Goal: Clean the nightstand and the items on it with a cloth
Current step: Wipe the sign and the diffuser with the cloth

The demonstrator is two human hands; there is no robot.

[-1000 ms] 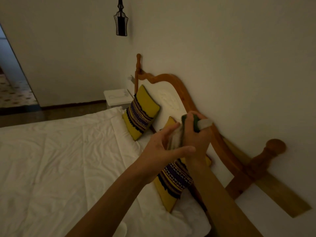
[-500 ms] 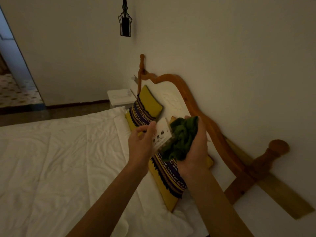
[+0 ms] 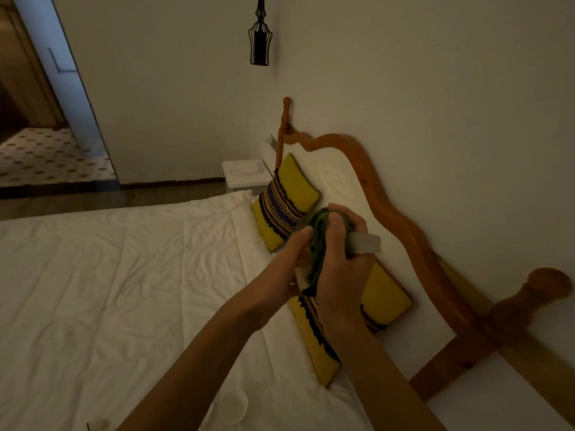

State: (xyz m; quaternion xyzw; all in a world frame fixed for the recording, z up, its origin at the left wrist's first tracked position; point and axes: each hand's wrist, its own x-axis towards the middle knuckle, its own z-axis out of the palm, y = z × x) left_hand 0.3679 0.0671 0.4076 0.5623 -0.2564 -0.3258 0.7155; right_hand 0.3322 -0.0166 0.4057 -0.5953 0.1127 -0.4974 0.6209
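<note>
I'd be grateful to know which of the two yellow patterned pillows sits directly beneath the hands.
The near pillow, lying lower along the headboard; both hands overlap it. The far pillow, by the nightstand, is clear of them.

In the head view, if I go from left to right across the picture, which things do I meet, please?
Doorway → white bedding → white nightstand → left hand → green cloth → right hand → wooden headboard → round bedpost knob.

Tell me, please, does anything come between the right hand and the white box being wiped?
Yes: the green cloth lies between the right hand and the white box; the left hand grips the box bare.
</note>
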